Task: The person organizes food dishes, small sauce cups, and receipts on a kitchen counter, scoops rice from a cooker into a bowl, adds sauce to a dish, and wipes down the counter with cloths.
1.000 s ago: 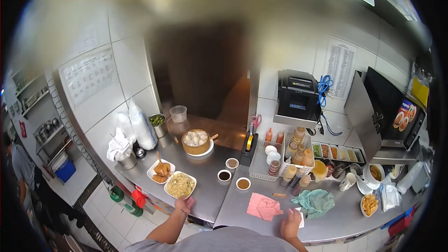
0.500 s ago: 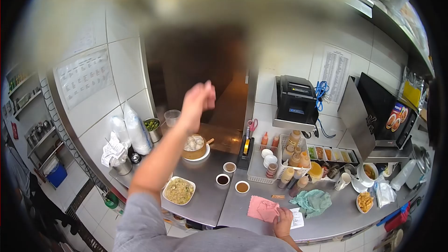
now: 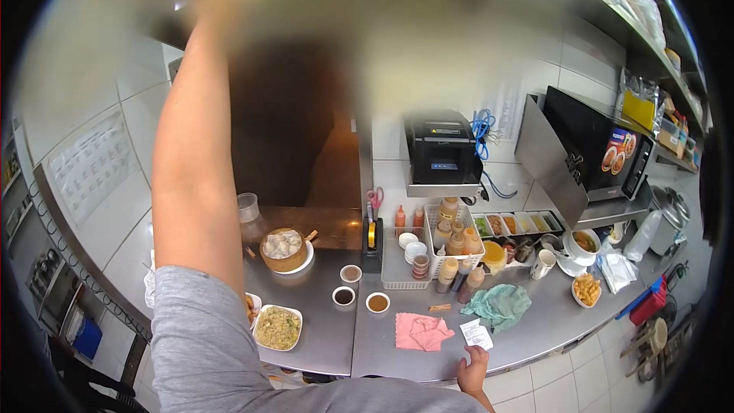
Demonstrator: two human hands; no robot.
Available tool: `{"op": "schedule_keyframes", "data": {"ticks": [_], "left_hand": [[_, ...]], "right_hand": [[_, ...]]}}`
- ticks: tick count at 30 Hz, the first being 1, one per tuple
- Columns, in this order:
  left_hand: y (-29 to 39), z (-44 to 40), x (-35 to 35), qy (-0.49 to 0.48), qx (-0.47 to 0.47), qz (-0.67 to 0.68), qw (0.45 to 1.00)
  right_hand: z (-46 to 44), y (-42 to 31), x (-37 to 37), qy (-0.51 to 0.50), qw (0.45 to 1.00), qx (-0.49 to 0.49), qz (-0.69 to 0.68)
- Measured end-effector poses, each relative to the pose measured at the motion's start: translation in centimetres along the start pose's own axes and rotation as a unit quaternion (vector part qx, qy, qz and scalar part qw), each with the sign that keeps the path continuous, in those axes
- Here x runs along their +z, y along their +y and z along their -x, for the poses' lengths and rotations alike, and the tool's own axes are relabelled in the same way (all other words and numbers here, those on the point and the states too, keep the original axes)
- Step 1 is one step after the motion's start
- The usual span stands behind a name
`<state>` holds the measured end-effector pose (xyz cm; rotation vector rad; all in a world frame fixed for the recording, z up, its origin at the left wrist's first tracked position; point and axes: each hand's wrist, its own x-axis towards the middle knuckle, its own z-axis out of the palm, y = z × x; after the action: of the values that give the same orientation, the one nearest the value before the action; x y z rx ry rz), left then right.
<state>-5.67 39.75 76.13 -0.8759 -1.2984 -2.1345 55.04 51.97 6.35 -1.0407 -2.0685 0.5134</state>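
Observation:
My left arm stretches up on the left, past the serving opening. My left hand (image 3: 215, 11) is a blur at the top edge, so its fingers and anything in them cannot be made out. Low on the right, my right hand (image 3: 472, 367) is at the counter's front edge, thumb apart from the fingers, fingertips at the lower edge of a printed receipt (image 3: 476, 334). Left of the receipt lies a pink cloth (image 3: 423, 332); a crumpled green cloth (image 3: 498, 307) is behind it to the right.
Fried rice (image 3: 277, 327) and a bamboo steamer of dumplings (image 3: 283, 250) stand at left. Sauce cups (image 3: 378, 303) sit mid-counter. Behind are a basket of sauce bottles (image 3: 456, 245) and a receipt printer (image 3: 444, 149). A bowl of fried pieces (image 3: 586, 290) is at right.
My left hand has risen from above the steamer to the top of the view. My right hand has come off the pink cloth's edge to the receipt's lower edge. The view has shifted right.

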Motion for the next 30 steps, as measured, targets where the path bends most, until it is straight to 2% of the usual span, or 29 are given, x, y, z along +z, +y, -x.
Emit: {"op": "schedule_keyframes", "data": {"ticks": [2, 6, 7, 8, 10, 11, 13, 14, 15, 16, 17, 18, 19, 22, 24, 28, 30], "left_hand": [[-0.9, 1.0, 0.1, -0.032, -0.015, 0.122, 0.992], [-3.4, -0.7, -1.5, -0.051, -0.054, 0.154, 0.985], [-4.8, -0.7, -2.1, -0.155, 0.13, 0.009, 0.979], [-5.2, 0.1, -2.5, -0.25, 0.305, -0.138, 0.909], [0.4, 14.7, -0.6, -0.193, 0.041, -0.114, 0.974], [0.2, 19.6, -0.4, -0.19, -0.087, -0.044, 0.977], [-1.2, 31.9, -0.8, -0.258, -0.128, -0.041, 0.957], [-3.0, 37.7, -2.3, -0.356, -0.04, -0.131, 0.924], [-4.8, 44.1, -3.8, -0.423, -0.103, -0.124, 0.891], [-7.2, 50.5, -5.7, -0.472, -0.084, -0.148, 0.865], [-8.0, 56.1, -7.2, -0.528, -0.135, -0.175, 0.82], [-10.0, 62.4, -8.7, -0.493, -0.35, -0.089, 0.791], [-10.8, 67.8, -9.9, -0.447, -0.443, -0.027, 0.777], [-8.2, 76.6, -10.8, -0.391, -0.484, 0.003, 0.783], [-6.7, 78.9, -10.1, -0.357, -0.516, 0.022, 0.779], [-7.1, 80.9, -9.7, -0.388, -0.472, -0.043, 0.791], [-6.6, 80.8, -9.0, -0.38, -0.447, -0.053, 0.808]], "right_hand": [[0.6, 0.1, -0.6, 0.005, 1.0, 0.014, 0.005], [-0.5, 0.4, -1.8, -0.012, 1.0, 0.018, 0.004], [-1.0, 0.3, -1.9, -0.005, 1.0, 0.009, -0.007], [-1.5, 0.4, -1.9, 0.002, 1.0, 0.0, -0.017], [-2.7, 0.4, -1.9, -0.007, 0.999, -0.007, -0.038], [-3.0, 0.4, -1.8, -0.014, 0.998, -0.011, -0.059], [-3.4, 0.6, -2.1, -0.042, 0.996, -0.018, -0.074], [-3.7, 0.8, -2.4, -0.065, 0.994, -0.022, -0.088], [-3.8, 0.9, -3.0, -0.056, 0.994, -0.064, -0.069], [-4.0, 1.8, -3.3, -0.058, 0.993, -0.068, -0.072], [-4.1, 3.2, -3.6, -0.048, 0.994, -0.077, -0.064], [-4.2, 4.6, -4.0, -0.039, 0.994, -0.084, -0.055], [-4.4, 6.0, -4.7, -0.041, 0.996, -0.065, -0.042], [-5.3, 9.7, -6.6, -0.031, 0.999, -0.038, 0.001], [-5.8, 11.3, -7.2, -0.033, 0.998, -0.046, 0.006], [-6.0, 14.0, -5.2, -0.056, 0.993, -0.1, 0.002], [-5.1, 13.8, -4.3, -0.116, 0.976, -0.18, 0.028]]}}
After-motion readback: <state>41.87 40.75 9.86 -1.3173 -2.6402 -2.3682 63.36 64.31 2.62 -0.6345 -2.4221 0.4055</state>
